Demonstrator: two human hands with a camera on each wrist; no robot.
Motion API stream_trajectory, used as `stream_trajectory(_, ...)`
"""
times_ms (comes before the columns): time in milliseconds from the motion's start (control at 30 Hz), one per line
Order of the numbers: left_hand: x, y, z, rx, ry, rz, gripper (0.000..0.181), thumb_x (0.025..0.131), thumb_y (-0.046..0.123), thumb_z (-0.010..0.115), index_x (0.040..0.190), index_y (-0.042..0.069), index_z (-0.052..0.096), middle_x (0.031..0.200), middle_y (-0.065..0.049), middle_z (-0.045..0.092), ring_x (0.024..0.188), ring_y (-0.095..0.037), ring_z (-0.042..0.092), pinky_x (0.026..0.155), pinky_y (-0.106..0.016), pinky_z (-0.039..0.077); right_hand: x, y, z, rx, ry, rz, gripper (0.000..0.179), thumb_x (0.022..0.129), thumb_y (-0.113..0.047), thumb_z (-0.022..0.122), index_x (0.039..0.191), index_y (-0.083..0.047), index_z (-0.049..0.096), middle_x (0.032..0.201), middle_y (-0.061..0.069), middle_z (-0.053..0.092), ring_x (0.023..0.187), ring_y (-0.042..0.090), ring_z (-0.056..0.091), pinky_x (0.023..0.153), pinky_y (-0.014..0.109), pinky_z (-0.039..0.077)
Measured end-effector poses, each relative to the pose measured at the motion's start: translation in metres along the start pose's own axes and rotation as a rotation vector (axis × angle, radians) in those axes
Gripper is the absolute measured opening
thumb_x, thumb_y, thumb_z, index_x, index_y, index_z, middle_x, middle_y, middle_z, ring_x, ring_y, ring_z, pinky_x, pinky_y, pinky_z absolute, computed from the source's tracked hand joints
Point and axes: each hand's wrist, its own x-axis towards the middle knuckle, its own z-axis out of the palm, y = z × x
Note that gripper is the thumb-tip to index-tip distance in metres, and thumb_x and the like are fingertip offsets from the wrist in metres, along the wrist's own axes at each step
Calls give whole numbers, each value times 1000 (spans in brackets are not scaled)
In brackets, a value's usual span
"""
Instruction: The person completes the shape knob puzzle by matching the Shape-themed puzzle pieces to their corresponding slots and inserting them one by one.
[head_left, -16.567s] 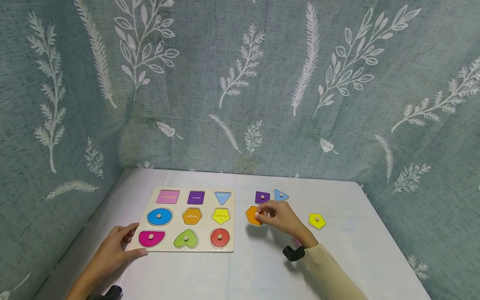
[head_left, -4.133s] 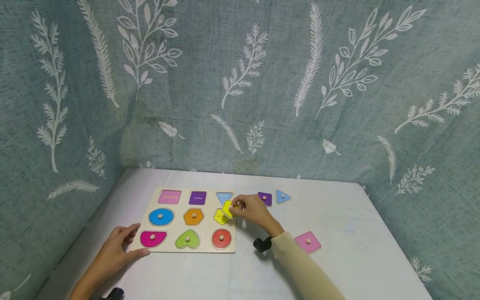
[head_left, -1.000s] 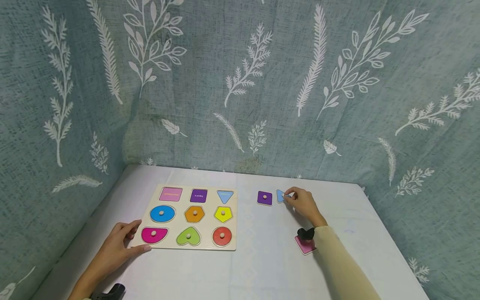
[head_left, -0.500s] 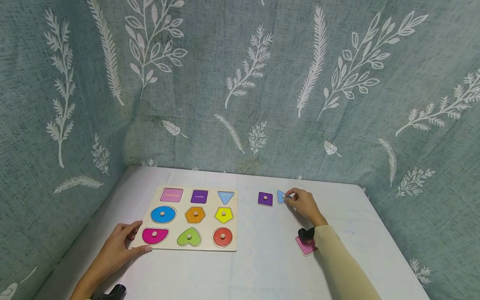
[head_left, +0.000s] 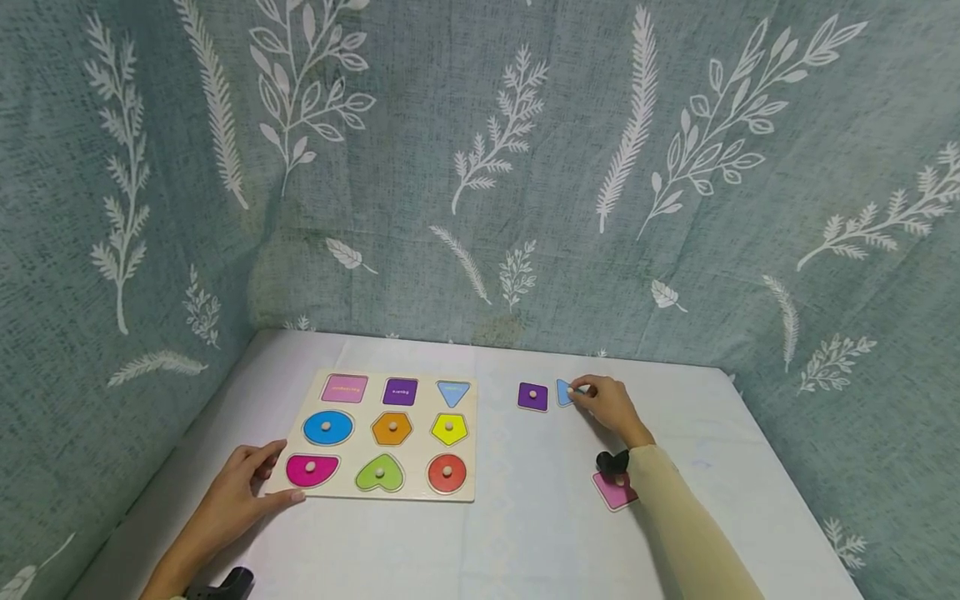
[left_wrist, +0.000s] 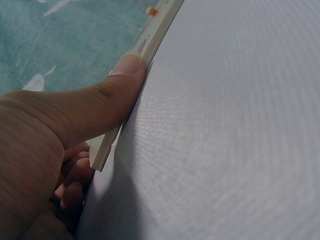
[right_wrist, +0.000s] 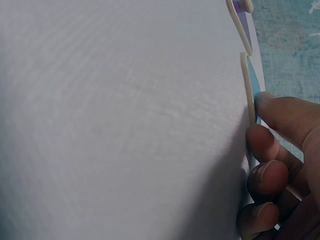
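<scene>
A wooden shape puzzle board lies on the left half of the table. My left hand holds its near left corner, thumb along the front edge and fingers curled at the left side. On the right, my right hand pinches the light blue triangle piece, its knob hidden by the fingers. In the right wrist view the triangle's pale edge lies close to the cloth. Left of it lies a purple square piece with a knob. A pink rectangle piece sits partly under the right wrist.
Knobbed pieces fill the board's lower two rows, among them an orange hexagon and a yellow pentagon. Its top row shows bare pink, purple and blue recesses. A leaf-patterned curtain stands behind the white table.
Since the oldest frame, the orange hexagon and then the yellow pentagon have gone into the board. My right hand has moved to the blue triangle and stayed there; the left hand keeps its hold.
</scene>
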Motion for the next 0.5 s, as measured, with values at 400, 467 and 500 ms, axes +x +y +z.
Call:
stream_trajectory(400, 1, 0, -1, 22, 16, 40, 100, 75, 48, 90, 146, -8, 47, 110, -16, 47, 99, -30, 48, 76, -36, 50, -2, -1, -1, -18, 27, 4, 18, 95, -27, 76, 102, -11, 79, 63, -4, 60, 56, 15, 51, 53, 32, 39)
stream_trajectory(467, 0, 0, -1, 23, 15, 42, 100, 75, 48, 90, 146, -7, 47, 110, -16, 47, 99, -30, 48, 76, -36, 50, -3, -2, -1, 7, 25, 18, 19, 95, -28, 76, 102, -11, 79, 63, -3, 60, 53, 15, 53, 52, 32, 39)
stream_trajectory(500, 0, 0, -1, 24, 15, 40, 100, 75, 47, 91, 146, -7, 47, 110, -16, 47, 99, -29, 48, 75, -36, 50, -3, -3, -1, 19, 22, 27, 19, 95, -28, 76, 103, -11, 78, 63, -3, 60, 53, 15, 53, 51, 32, 39)
